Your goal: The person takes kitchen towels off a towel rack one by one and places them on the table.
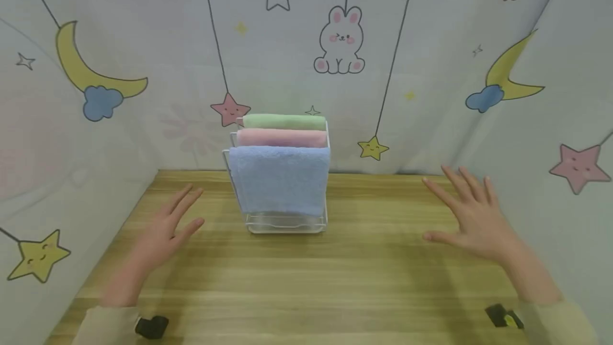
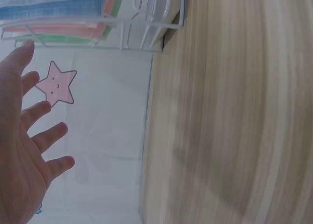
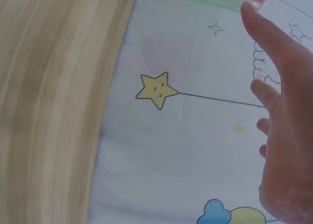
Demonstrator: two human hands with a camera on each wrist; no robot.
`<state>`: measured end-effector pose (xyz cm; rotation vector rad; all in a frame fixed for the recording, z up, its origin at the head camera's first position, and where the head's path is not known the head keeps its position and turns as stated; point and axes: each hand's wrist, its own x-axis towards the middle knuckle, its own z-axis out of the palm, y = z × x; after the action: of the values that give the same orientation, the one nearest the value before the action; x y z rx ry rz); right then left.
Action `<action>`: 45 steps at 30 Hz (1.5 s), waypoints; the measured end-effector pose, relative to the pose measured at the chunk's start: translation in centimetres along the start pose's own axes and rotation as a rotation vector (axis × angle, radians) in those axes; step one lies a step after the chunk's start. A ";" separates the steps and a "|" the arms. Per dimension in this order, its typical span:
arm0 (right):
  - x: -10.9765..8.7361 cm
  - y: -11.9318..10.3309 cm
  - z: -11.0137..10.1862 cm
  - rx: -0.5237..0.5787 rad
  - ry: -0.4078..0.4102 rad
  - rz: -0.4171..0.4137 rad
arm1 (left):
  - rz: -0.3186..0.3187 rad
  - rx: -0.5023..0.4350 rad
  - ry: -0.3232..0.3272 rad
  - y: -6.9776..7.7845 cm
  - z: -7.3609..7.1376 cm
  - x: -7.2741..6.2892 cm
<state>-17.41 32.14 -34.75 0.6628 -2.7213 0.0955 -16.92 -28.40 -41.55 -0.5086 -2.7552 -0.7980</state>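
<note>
A white wire rack [image 1: 287, 228] stands toward the back of the table, left of centre. Three folded towels hang over its bars: a blue towel [image 1: 282, 180] in front, a pink towel [image 1: 282, 137] behind it, and a green towel [image 1: 284, 121] at the rear. To the left of the rack my left hand [image 1: 165, 228] hovers with fingers spread, holding nothing. My right hand [image 1: 471, 217] is held over the table's right side, fingers apart and palm bare, well away from the rack. In the left wrist view the thumb overlaps the rack's wire side [image 2: 112, 21].
The wooden table [image 1: 297, 292] is bounded at the back and both sides by white cloth walls [image 1: 278, 57] printed with stars, moons and a rabbit. Dark straps [image 1: 152, 327] sit at both wrists, by the sleeve cuffs.
</note>
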 end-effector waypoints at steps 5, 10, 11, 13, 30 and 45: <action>1.3 -0.4 -0.9 0.004 0.033 -0.035 | -0.045 -0.064 -0.019 1.2 2.1 0.7; 3.0 -1.2 -1.6 -0.003 0.055 -0.074 | -0.009 -0.119 0.055 1.6 3.9 1.6; 3.4 -1.4 -1.8 0.000 0.055 -0.080 | -0.001 -0.122 0.074 1.6 4.3 1.7; 4.2 -1.9 -2.1 0.008 0.056 -0.092 | 0.011 -0.145 0.112 1.6 4.9 2.0; 10.8 -8.1 -4.0 0.101 0.093 -0.194 | -0.239 -0.646 0.318 2.6 9.4 3.5; 15.3 -13.5 -5.1 0.220 0.106 -0.277 | -0.348 -0.638 0.367 3.1 11.2 4.2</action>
<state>-22.45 14.23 -25.01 1.0589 -2.5115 0.3549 -20.87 -18.68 -48.02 0.0370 -2.2343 -1.6790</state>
